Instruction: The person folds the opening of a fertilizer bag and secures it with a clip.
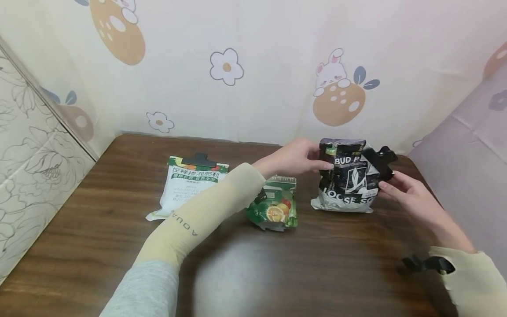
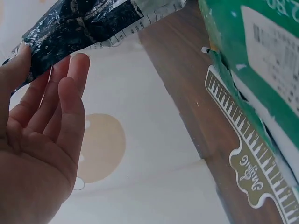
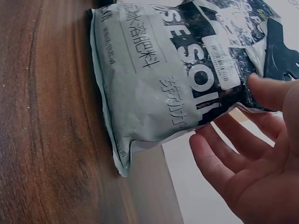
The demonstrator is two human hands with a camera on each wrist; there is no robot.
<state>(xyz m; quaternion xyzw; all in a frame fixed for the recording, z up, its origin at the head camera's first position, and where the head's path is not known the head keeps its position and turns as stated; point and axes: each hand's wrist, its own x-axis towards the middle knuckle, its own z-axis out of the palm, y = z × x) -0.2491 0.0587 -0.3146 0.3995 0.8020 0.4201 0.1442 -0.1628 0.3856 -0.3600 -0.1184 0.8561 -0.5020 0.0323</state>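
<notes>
A black-and-white fertilizer bag (image 1: 348,176) with "LOOSE SOIL" lettering stands upright at the right rear of the table. My left hand (image 1: 295,157) pinches its upper left edge, thumb in front and fingers behind, as the left wrist view shows. On the other side, my right hand (image 1: 408,193) holds the right edge between thumb and fingers. A black clip (image 1: 381,160) grips the bag's upper right corner, just above the right thumb. Below my left wrist a green fruit-printed pouch (image 1: 277,207) stands, partly covered by the sleeve.
To the left, a white-and-green fertilizer bag (image 1: 186,187) carries a dark clip (image 1: 199,160) on top; the left arm hides part of it. A piano-patterned ruler-like strip (image 2: 252,158) sits by the green pouch. Patterned cloth (image 1: 269,88) hangs behind the brown table (image 1: 317,264).
</notes>
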